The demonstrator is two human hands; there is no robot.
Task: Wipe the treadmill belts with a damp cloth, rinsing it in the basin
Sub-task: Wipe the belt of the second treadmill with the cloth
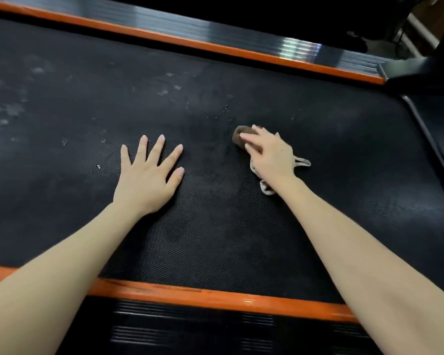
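Currently, left hand [149,180] flat, released on belt [228,239]; right hand [272,155] grasping cloth [238,140].

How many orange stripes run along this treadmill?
2. One orange stripe lines the far edge of the belt; another lines its near edge, partly covered. More may lie out of view.

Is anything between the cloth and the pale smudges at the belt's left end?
Yes: the left hand lies flat on the belt, between the cloth in the right hand and the smudges. Passing beyond its fingertips looks clear.
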